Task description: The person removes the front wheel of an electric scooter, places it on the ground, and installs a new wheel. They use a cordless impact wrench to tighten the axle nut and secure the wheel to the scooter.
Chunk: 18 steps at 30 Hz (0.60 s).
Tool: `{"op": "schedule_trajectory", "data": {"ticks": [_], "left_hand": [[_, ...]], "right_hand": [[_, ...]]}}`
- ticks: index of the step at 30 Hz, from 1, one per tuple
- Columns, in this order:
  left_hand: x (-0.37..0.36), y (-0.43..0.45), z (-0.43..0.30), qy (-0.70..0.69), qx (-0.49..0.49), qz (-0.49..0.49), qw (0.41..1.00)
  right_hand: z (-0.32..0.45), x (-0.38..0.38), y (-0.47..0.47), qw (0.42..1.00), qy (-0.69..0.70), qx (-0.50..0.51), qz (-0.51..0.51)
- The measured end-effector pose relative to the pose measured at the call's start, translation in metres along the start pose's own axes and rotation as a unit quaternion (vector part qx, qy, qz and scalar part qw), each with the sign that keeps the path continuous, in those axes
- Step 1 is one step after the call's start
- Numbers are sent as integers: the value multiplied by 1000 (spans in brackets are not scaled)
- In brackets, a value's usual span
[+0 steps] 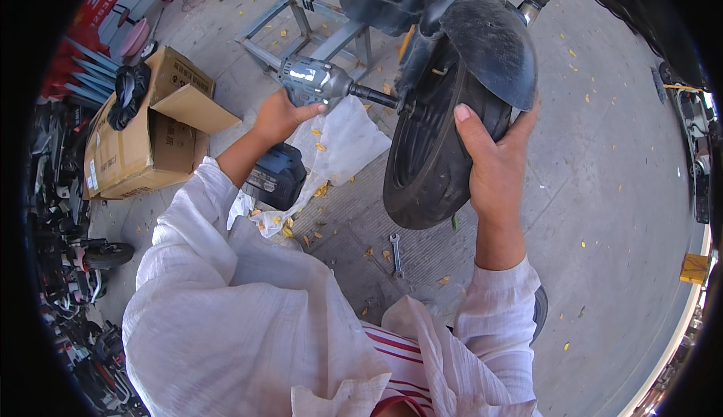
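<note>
My left hand point(282, 116) grips a cordless impact wrench point(316, 78) by its handle. The wrench's battery point(277, 177) hangs below my wrist. Its long black socket point(374, 96) reaches to the axle area of a scooter's front wheel, at the fork's lower end; whether it is seated on a nut I cannot tell. My right hand point(497, 163) holds the black tire point(429, 202) from the near right, thumb on the tread, fingers partly hidden behind it. Above the tire sits a dusty black front fender point(494, 44).
An open-end wrench point(396, 256) lies on the paving below the wheel. Plastic sheeting point(350, 146) and fallen leaves are on the ground. A metal frame stand point(333, 41) is beneath the scooter. At left are an open cardboard box point(127, 157) and parked scooters point(93, 270).
</note>
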<state>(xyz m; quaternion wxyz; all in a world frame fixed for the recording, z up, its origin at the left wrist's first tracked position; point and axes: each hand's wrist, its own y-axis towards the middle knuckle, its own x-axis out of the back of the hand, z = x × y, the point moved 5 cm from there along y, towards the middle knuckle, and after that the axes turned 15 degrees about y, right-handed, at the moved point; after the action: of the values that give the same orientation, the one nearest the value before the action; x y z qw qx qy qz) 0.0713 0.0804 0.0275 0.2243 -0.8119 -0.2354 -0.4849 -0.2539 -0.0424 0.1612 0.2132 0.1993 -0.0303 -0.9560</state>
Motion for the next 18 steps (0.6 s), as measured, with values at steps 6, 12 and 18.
{"op": "schedule_trajectory", "data": {"ticks": [6, 12, 18], "left_hand": [[7, -3, -3, 44, -44, -89, 994], [21, -4, 21, 51, 3, -10, 999], [-74, -13, 107, 189, 49, 131, 972]], "right_hand": [[3, -5, 5, 999, -25, 22, 12], [-9, 9, 7, 1000, -1, 13, -10], [-6, 5, 8, 999, 32, -31, 1]]}}
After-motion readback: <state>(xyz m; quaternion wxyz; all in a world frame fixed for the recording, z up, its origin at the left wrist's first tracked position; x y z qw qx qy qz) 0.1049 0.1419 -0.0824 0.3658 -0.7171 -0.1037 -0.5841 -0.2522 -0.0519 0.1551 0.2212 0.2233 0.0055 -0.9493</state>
